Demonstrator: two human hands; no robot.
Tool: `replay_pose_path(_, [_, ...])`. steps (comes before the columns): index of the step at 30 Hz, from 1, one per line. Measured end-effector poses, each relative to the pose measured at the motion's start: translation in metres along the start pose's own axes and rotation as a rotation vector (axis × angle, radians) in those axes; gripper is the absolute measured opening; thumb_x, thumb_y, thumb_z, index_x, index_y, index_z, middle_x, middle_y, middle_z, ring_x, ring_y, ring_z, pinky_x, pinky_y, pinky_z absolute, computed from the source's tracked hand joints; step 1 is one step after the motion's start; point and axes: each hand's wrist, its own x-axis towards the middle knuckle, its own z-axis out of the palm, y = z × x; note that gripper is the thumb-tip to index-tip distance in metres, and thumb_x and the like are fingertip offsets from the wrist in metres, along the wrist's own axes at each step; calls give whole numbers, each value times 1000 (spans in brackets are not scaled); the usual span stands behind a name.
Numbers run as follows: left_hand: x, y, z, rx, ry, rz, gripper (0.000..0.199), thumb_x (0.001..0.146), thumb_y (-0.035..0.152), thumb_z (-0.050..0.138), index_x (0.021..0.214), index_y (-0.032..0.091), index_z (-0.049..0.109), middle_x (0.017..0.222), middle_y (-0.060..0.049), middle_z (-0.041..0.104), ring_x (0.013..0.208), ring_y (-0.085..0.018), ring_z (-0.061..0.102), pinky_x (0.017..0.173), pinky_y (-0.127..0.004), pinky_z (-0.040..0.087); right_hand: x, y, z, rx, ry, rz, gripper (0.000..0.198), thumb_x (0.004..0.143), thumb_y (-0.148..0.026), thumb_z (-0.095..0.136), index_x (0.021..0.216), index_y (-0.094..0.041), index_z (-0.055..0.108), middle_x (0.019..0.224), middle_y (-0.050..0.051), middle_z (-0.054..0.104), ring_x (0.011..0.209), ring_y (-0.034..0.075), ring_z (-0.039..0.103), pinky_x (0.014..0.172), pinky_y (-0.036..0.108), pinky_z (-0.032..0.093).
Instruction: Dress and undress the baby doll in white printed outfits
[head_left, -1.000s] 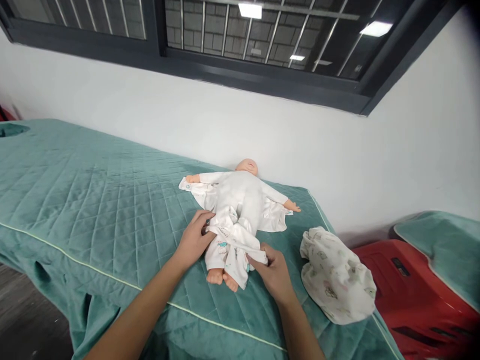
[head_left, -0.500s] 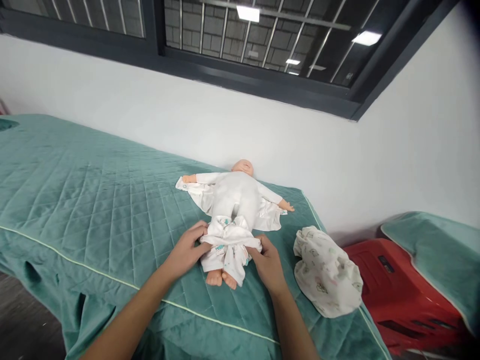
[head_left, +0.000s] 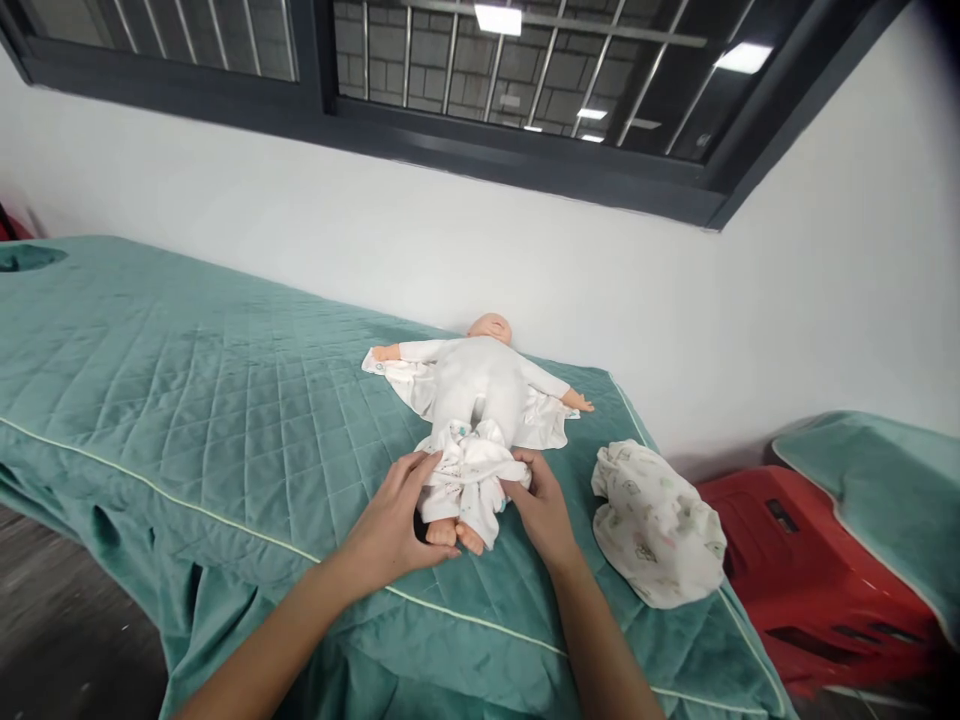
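Baby trousers point(head_left: 474, 478) bunched around the lower legs of a doll point(head_left: 480, 375)

Near, the left hand point(head_left: 390, 525) is spread at their left side; the right hand point(head_left: 541, 508) pinches their right edge. Beyond, the doll's torso lies on the green quilted bedcover point(head_left: 225, 370), head by the far wall point(head_left: 622, 290).

Bunched garment point(head_left: 474, 472) at centre hides the doll's point(head_left: 480, 372) shins; window point(head_left: 480, 152) (top edge) and bed point(head_left: 225, 350) (left edge) cut off

This looks like a massage or care-training room: a baby doll point(head_left: 481, 370) lies on a bed point(head_left: 225, 370) with a green quilted cover point(head_left: 300, 420) and an oval opening point(head_left: 30, 258), below a barred window point(head_left: 510, 75), near a red plastic stool point(head_left: 787, 560).
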Motion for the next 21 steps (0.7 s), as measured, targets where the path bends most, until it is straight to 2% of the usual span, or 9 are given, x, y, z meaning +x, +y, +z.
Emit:
replay_pose_path(3, [5,-2,-2,34,31,50,96,66,36,80,147,28,29,144,-12,36,135,-30,40,110,-44,40,-15,-7,1,-19,-51,-2,23,79,-36,64,97,-22,60,87,-1,62,77,19,54,72,30,43])
replay_pose_path(6, [7,0,-10,42,1,63,89,69,37,77,145,27,33,141,-11,40,129,-29,46,105,-41,45,-36,-20,2,-28,-113,12,29,81,-39,65,105,-23,59,97,1,64,89,21,57,82,34,45])
replay_pose_path(10, [11,14,-25,70,-97,25,83,74,42,73,146,31,33,138,-8,43,122,-27,51,96,-38,49,-54,-34,7,-49,-129,-24,68,63,-40,82,121,-24,50,116,5,60,106,26,56,92,40,46])
replay_pose_path(12, [16,23,-31,85,-124,14,81,75,43,72,146,32,34,135,-7,46,117,-27,54,92,-37,50,-55,-39,9,-101,-108,-56,76,57,-41,86,121,-23,50,117,6,59,107,28,56,92,42,46])
replay_pose_path(18, [29,32,-39,202,-172,63,72,79,43,69,143,28,39,123,-7,54,109,-25,57,83,-33,49,-40,-55,4,-306,-160,-191,42,71,-46,75,103,-25,58,99,4,65,91,26,60,80,37,45])
replay_pose_path(21, [33,36,-42,287,-203,73,64,83,42,65,141,28,40,119,-6,57,106,-25,60,80,-32,49,-31,-59,-2,-424,-179,-215,32,76,-49,70,94,-25,60,90,2,65,87,24,59,76,34,42])
